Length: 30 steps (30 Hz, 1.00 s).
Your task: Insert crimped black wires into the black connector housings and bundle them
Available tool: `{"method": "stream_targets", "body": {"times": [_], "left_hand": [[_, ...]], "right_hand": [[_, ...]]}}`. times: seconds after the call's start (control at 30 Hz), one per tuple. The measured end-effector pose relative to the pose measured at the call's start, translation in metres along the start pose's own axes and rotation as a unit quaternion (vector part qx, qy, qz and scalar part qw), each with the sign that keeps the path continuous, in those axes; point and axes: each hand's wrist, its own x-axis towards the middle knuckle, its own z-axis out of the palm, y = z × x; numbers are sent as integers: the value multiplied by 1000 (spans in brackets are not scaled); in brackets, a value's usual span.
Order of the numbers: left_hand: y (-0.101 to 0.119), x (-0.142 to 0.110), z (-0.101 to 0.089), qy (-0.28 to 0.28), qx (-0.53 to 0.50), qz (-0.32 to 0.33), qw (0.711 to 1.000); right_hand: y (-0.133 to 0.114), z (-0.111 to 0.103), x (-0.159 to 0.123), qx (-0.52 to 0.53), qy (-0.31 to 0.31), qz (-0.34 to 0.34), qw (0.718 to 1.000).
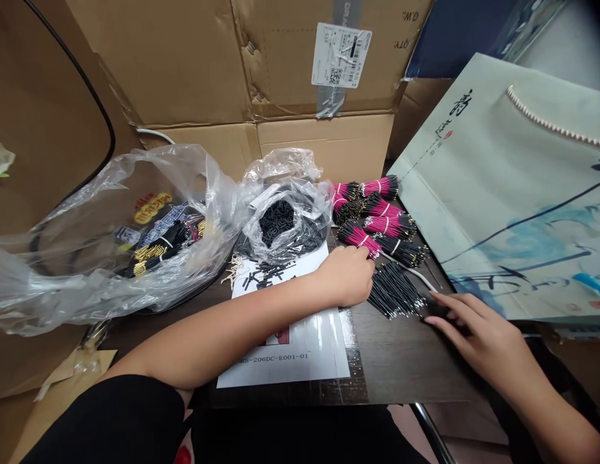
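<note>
My left hand reaches across a white paper sheet, its fingers curled against a loose fan of black wires and the nearest pink wire bundle. What the fingers hold is hidden. My right hand lies to the right of the black wires, fingers stretched out flat on the dark table, fingertips near the wire ends. Several more tied pink and black wire bundles lie just behind.
A clear bag of small black parts and a larger clear bag with black and gold wires sit to the left. Cardboard boxes stand behind. A pale printed paper bag leans at the right. Small black pieces lie scattered on the paper.
</note>
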Motion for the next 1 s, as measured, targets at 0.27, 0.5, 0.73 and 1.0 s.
{"method": "stream_targets", "body": {"times": [0.27, 0.5, 0.73, 1.0], "left_hand": [[-5, 7, 5, -22, -26, -2, 999], [-7, 7, 5, -28, -50, 5, 998], [-18, -12, -11, -4, -13, 17, 1000], [-35, -42, -35, -44, 36, 43, 997]], "right_hand": [[8, 3, 11, -60, 18, -54, 997], [10, 2, 13, -55, 28, -73, 995], [17, 0, 9, -14, -8, -109, 994], [8, 1, 20, -35, 17, -106, 994]]}}
